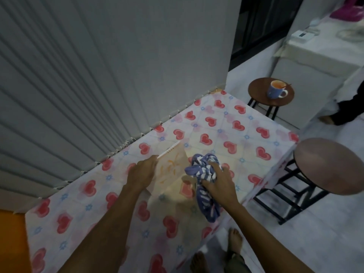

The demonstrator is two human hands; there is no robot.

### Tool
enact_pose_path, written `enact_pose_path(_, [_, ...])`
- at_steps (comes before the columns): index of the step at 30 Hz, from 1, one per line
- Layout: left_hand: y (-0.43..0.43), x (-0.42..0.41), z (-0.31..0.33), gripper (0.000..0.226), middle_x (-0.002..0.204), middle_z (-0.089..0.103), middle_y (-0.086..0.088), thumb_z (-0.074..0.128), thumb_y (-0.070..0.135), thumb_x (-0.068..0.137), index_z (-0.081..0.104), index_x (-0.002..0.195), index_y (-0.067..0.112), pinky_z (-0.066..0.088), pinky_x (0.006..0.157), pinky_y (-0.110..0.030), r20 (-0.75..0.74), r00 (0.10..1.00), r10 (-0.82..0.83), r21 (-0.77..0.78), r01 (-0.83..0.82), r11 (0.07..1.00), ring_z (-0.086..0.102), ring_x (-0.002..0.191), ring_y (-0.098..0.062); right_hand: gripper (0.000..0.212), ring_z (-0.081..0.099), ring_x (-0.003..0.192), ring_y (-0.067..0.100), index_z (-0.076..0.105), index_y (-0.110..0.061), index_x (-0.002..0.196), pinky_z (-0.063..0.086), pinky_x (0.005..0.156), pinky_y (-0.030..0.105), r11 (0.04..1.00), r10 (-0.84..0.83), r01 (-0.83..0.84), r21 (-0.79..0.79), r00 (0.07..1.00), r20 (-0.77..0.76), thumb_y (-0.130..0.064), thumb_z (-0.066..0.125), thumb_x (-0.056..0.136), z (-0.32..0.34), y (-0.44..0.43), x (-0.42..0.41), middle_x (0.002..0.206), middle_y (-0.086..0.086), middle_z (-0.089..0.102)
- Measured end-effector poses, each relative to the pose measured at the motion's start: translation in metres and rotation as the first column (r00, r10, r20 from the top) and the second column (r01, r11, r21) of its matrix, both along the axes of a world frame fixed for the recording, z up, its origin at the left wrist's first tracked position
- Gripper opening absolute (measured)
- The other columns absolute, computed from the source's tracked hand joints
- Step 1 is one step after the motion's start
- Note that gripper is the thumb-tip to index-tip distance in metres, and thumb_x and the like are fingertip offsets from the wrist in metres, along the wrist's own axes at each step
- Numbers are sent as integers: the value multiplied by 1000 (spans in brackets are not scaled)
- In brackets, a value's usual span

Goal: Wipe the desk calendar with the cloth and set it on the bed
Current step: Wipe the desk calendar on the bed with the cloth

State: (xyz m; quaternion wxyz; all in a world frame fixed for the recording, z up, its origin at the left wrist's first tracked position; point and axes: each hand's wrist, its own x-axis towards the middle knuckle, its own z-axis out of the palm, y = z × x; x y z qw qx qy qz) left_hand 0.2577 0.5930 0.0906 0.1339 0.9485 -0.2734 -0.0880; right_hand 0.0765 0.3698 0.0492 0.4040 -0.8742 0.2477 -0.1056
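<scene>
Two hands, left (142, 172) gripping calendar (173, 166), right (214, 179) cloth (202, 174)

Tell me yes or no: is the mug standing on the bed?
No. The mug stands on a small round stool beyond the far end of the bed, not on its heart-print sheet.

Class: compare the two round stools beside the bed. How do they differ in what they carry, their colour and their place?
The far stool carries a blue mug; the near stool carries nothing. The far stool's seat is dark brown, the near stool's paler, pinkish. Both have round seats and black legs.
</scene>
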Motion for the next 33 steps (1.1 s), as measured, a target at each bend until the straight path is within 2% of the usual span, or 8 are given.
enact_pose_path(7, [0,21,4,36,104,70,-10,27,45,105,57,124,34,48,73,-38,-41,998,57,-19,-57,998,64,90,-33,63,54,99,26,42,-31,141,38,70,29,1000,16,-16,-9,998,52,-36,70,84,11,-2,21,107,2,51])
enact_pose_path(10, [-1,27,12,38,115,69,-15,33,37,106,62,126,22,50,89,-44,-129,981,145,-165,-166,972,62,105,-36,64,52,103,28,41,-31,141,38,73,29,1000,13,-14,11,997,70,-35,70,85,16,-2,29,108,2,47])
enact_pose_path(12, [1,29,12,36,112,67,-19,35,29,106,64,114,8,46,86,-40,-243,946,214,-281,-280,918,61,105,-36,64,53,105,29,41,-32,141,39,74,29,1000,20,-21,14,997,73,-34,71,84,19,-1,33,111,4,49])
enact_pose_path(18, [8,6,-17,32,85,58,-17,37,25,101,63,92,9,36,67,-35,-658,654,373,-325,-694,642,48,72,-24,67,57,108,30,37,-38,141,51,80,35,991,131,-131,2,991,-6,-41,69,83,19,18,43,121,2,47])
enact_pose_path(22, [17,-17,-42,25,94,68,-11,43,26,101,65,95,16,58,72,-43,-798,494,345,-264,-801,537,66,80,-29,71,58,112,33,37,-34,144,51,87,39,951,301,-305,-51,951,-70,-45,69,83,9,34,50,138,10,46])
enact_pose_path(26, [22,-23,-56,28,99,66,-18,40,24,99,65,97,11,46,65,-31,-750,487,448,-219,-821,526,60,76,-27,73,59,111,33,31,-39,145,53,87,40,912,389,-404,-67,906,-167,-47,65,82,-10,48,60,139,12,47])
enact_pose_path(30, [21,-20,-56,40,139,55,-17,36,25,105,53,137,8,46,102,-46,-667,591,454,-269,-759,593,55,121,-33,77,55,111,35,24,-40,147,51,83,41,843,500,-532,-80,830,-246,-51,60,81,-33,65,72,138,11,44])
enact_pose_path(33, [18,-25,-53,44,149,44,0,36,21,106,39,150,17,34,113,-35,-653,635,412,-354,-738,575,42,135,-18,74,48,125,40,27,-35,152,48,90,46,787,546,-592,-172,799,-252,-45,61,87,-52,78,79,145,16,44])
